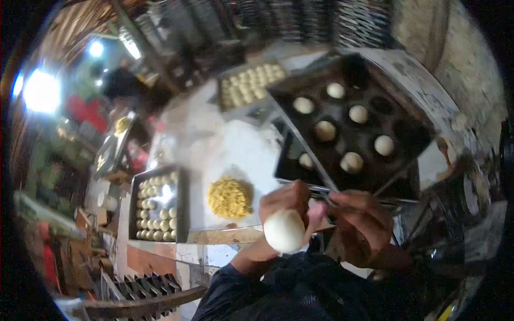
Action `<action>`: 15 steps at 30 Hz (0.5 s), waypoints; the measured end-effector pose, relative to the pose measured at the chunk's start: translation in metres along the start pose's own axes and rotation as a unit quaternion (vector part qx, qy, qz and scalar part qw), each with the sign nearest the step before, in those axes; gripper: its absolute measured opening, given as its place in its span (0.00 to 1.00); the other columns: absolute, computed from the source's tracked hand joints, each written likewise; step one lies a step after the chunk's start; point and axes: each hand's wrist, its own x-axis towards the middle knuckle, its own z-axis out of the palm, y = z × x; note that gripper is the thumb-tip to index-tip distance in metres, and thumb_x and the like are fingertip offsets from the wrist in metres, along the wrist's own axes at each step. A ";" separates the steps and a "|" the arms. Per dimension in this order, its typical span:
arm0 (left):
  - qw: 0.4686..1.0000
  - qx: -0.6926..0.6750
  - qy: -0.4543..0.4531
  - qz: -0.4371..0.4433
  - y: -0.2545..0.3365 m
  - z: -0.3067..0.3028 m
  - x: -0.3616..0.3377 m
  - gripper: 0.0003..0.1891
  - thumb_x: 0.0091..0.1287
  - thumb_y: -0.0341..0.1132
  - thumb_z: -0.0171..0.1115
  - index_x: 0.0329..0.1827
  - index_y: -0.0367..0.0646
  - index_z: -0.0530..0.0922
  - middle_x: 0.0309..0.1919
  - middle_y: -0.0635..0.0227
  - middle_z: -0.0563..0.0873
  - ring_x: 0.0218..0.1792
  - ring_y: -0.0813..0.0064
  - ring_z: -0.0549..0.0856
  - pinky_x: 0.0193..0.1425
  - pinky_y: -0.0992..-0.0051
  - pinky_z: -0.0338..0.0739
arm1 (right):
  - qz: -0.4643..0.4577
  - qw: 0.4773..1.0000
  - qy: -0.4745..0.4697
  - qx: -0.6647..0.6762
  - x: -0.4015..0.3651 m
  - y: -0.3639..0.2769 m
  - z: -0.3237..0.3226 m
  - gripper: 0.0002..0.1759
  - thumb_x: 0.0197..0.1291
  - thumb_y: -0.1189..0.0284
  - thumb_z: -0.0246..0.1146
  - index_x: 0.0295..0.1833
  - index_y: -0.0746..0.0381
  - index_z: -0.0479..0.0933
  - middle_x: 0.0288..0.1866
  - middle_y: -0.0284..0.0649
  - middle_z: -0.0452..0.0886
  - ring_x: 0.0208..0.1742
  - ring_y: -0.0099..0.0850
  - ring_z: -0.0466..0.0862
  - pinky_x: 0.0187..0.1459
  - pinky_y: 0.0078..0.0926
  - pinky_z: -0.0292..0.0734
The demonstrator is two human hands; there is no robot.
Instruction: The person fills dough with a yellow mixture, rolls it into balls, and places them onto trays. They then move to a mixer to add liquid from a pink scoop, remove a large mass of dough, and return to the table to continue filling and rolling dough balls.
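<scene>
A smooth white dough ball is in my left hand, whose fingers are curled. My right hand is closed at the near corner of a dark baking tray, its fingers overlapping the rim. Several round dough balls sit spaced apart on that tray. Under it lies a second dark tray, mostly hidden, with a dough ball showing near its left side. Between my hands is a blurred pinkish piece.
A yellow crumbly mound lies on the white tabletop. Left of it stands a metal tray of dough balls; another filled tray is at the back. A person is at far left. A metal rack stands below the table.
</scene>
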 end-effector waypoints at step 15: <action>0.902 -0.218 -0.277 -0.248 -0.010 0.042 0.055 0.39 0.51 0.30 0.76 0.68 0.37 0.68 0.32 0.68 0.75 0.26 0.79 0.72 0.31 0.78 0.70 | 0.128 0.983 0.002 -0.133 0.093 0.144 -0.137 0.20 0.70 0.56 0.52 0.43 0.64 0.78 0.38 0.42 0.82 0.42 0.33 0.81 0.46 0.29 0.74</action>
